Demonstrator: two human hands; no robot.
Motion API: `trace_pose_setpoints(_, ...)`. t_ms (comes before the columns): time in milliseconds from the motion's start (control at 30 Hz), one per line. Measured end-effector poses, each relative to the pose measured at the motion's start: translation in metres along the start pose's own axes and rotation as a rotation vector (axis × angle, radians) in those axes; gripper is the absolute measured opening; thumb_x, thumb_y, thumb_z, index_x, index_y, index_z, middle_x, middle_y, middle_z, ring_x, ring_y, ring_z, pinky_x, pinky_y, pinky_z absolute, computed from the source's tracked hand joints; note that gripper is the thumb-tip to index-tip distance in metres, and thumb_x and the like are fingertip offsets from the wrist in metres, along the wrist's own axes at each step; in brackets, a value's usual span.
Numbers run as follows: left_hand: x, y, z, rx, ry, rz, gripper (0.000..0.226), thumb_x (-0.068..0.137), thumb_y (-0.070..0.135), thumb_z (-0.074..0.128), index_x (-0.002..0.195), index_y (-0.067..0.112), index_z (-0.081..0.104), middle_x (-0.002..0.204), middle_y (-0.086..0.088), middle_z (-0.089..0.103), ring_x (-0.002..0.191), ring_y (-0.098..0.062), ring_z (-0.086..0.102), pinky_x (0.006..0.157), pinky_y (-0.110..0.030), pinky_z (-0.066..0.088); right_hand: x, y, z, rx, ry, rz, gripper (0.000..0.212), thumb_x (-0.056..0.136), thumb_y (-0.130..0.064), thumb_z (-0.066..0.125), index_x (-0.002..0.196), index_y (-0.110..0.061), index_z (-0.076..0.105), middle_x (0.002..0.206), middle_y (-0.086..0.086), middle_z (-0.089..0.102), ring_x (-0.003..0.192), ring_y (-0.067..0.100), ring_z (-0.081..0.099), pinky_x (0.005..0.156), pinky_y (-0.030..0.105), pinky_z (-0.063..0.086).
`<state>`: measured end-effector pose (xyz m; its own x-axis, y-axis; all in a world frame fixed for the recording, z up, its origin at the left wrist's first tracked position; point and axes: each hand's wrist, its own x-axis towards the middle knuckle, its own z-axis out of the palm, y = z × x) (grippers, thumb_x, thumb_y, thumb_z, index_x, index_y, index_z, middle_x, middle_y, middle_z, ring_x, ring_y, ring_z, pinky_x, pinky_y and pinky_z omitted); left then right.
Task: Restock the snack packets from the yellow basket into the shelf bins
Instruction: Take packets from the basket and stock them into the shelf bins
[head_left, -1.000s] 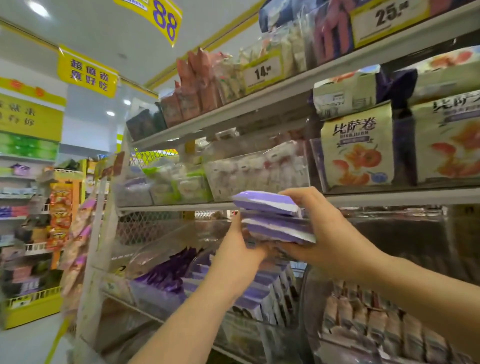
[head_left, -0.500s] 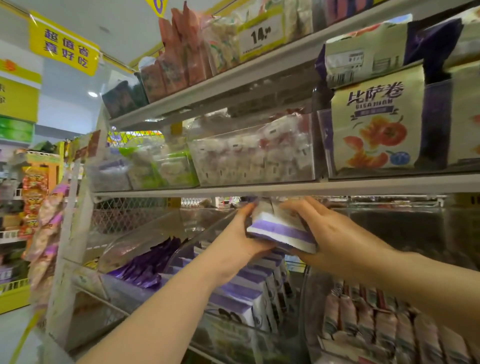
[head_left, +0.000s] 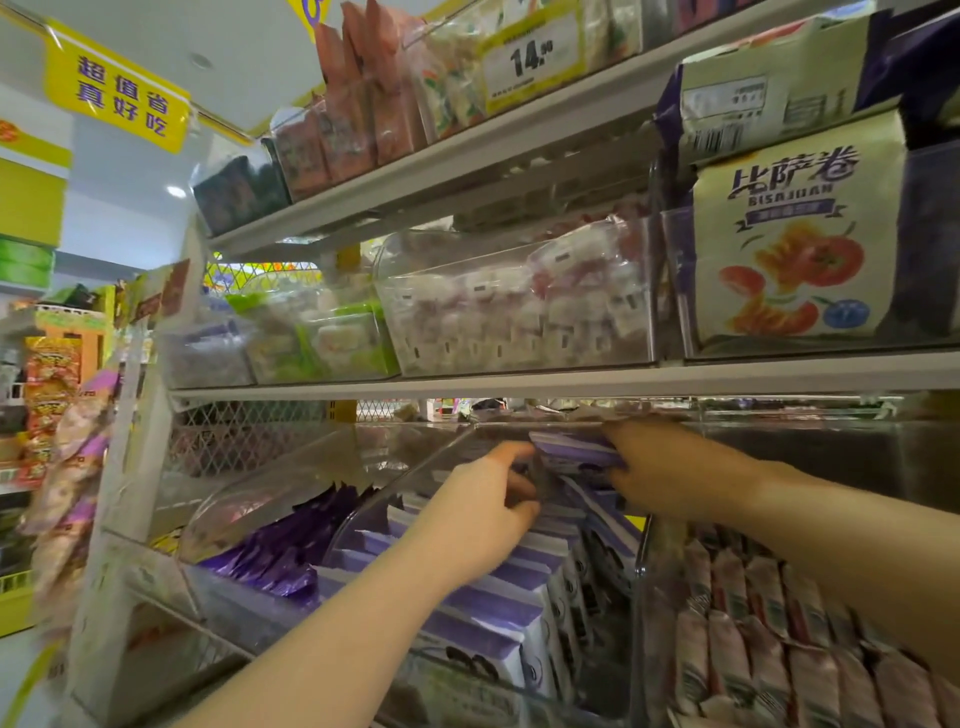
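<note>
Purple packets (head_left: 574, 450) sit pinched by the right hand (head_left: 675, 470); left hand (head_left: 480, 522) curls beside them, its grip unclear.

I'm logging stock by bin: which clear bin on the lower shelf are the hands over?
The middle bin, stacked with purple-and-white packets. The right hand holds a packet there. The left bin holds dark purple packets, the right bin pink-striped packets.

Head view, close, facing shelf bins (head_left: 514, 332)
</note>
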<state>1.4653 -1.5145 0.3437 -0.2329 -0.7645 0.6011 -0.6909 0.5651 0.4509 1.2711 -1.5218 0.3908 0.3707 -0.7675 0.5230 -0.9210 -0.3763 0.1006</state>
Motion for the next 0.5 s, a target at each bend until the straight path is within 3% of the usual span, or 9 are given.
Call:
trace_pose_setpoints(133,0.0,-0.005,0.0,0.048,0.048,0.03,0.044,0.091,0.024,0.061,0.133,0.029,0.047,0.105,0.011,0.063,0.098,-0.013,0.063,0.089,-0.036,0.051,0.014,0.004,-0.004,0.046,-0.101,-0.012,0.032,0.096,-0.021,0.048,0.127,-0.019,0.053,0.125,0.006,0.058,0.107,0.022,0.056,0.087,0.027,0.044)
trace_pose_setpoints(267,0.007,-0.009,-0.004,0.061,0.02,0.064,0.036,0.094,0.024,0.057,0.129,0.03,0.055,0.113,0.011,0.065,0.106,-0.007,0.06,0.095,-0.027,0.048,0.024,0.003,-0.007,0.035,-0.239,-0.056,0.032,0.099,-0.027,0.045,0.126,-0.013,0.057,0.129,0.007,0.058,0.107,0.016,0.054,0.098,0.03,0.042)
trace_pose_setpoints(333,0.011,-0.012,-0.006,0.081,0.011,0.076,0.033,0.095,0.023,0.055,0.127,0.029,0.059,0.118,0.01,0.066,0.108,-0.004,0.06,0.096,-0.021,0.045,0.023,0.003,-0.011,0.059,-0.214,-0.086,0.03,0.096,-0.038,0.051,0.113,-0.017,0.063,0.115,0.002,0.063,0.101,0.017,0.058,0.091,0.03,0.046)
trace_pose_setpoints(400,0.016,-0.014,-0.005,0.093,0.007,0.087,0.032,0.095,0.022,0.055,0.126,0.027,0.061,0.122,0.009,0.065,0.11,-0.005,0.059,0.095,-0.017,0.044,0.018,0.003,-0.016,0.073,-0.19,-0.08,0.041,0.085,-0.056,0.058,0.093,-0.017,0.067,0.092,0.0,0.067,0.083,0.017,0.061,0.075,0.03,0.048)
trace_pose_setpoints(500,0.022,-0.013,0.002,0.137,-0.026,0.112,0.029,0.095,0.023,0.054,0.123,0.024,0.063,0.122,0.006,0.064,0.109,-0.007,0.058,0.083,-0.006,0.038,0.009,-0.005,-0.02,-0.015,-0.315,-0.051,0.058,0.064,-0.073,0.066,0.067,-0.015,0.065,0.058,-0.007,0.059,0.056,0.012,0.053,0.057,0.029,0.043)
